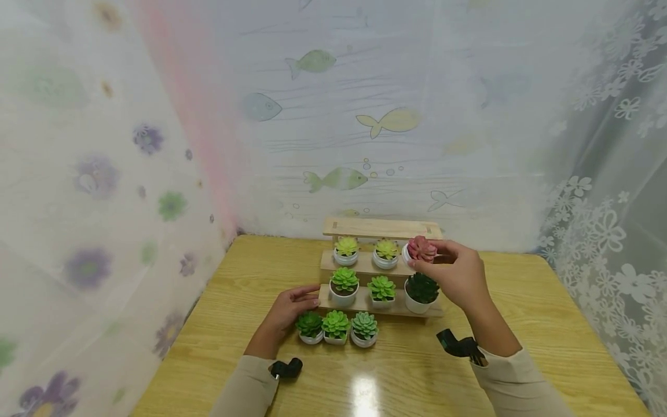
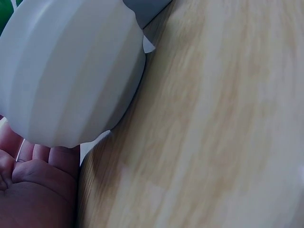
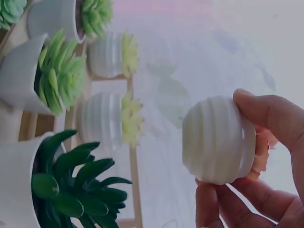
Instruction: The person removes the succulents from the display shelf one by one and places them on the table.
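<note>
My right hand (image 1: 461, 276) pinches a potted red succulent (image 1: 421, 249) between thumb and fingers at the right of a wooden tiered stand's (image 1: 383, 227) middle step. In the right wrist view its ribbed white pot (image 3: 216, 140) is tilted and held off the shelf. My left hand (image 1: 288, 309) lies at the left end of the lowest step, fingertips at its edge. Beside that hand stands a dark green succulent (image 1: 310, 325) in a white pot. Its ribbed pot (image 2: 71, 71) fills much of the left wrist view, covering part of the left fingers.
Two yellow-green succulents (image 1: 386, 250) share the middle step. The lowest step bears two light green ones (image 1: 344, 280) and a dark one (image 1: 422, 288). In front, a light green (image 1: 336, 325) and a bluish-green succulent (image 1: 364, 326) stand on the table (image 1: 406, 370). A printed curtain (image 1: 333, 133) hangs behind.
</note>
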Demonstrator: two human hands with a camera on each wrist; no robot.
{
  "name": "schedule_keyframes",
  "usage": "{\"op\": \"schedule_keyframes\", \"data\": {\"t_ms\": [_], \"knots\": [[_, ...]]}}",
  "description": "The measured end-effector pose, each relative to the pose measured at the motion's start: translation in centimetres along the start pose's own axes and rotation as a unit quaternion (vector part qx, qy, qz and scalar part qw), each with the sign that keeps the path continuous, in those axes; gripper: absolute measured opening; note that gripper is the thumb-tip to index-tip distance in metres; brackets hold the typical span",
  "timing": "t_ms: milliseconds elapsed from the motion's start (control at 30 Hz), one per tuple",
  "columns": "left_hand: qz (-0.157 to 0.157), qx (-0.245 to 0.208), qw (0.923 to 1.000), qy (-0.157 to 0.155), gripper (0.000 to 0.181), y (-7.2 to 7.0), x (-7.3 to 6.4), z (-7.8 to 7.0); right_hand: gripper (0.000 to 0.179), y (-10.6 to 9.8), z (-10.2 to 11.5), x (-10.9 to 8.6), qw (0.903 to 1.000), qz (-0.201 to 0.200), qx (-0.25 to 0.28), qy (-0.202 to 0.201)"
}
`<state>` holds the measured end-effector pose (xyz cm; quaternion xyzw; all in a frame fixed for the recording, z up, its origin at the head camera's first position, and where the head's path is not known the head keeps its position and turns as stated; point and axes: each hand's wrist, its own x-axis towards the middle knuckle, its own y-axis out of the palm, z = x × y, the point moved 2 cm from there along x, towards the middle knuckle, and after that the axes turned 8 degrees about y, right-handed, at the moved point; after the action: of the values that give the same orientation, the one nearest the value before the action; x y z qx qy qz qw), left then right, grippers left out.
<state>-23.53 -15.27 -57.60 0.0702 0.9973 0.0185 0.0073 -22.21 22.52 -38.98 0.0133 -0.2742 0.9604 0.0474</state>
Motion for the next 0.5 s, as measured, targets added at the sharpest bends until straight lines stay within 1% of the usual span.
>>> {"op": "schedule_keyframes", "data": {"t_ms": [233,500], "knots": [[0.003,0.005,1.0,0.001,0.049,0.0,0.0,0.1,0.066,0.2,0.1,-1.9,0.9998,0.005,-0.014,-0.009],[-0.001,0.007,1.0,0.002,0.049,-0.1,0.2,0.2,0.061,0.9,-0.6,-3.2,0.9994,0.008,-0.022,-0.025]]}}
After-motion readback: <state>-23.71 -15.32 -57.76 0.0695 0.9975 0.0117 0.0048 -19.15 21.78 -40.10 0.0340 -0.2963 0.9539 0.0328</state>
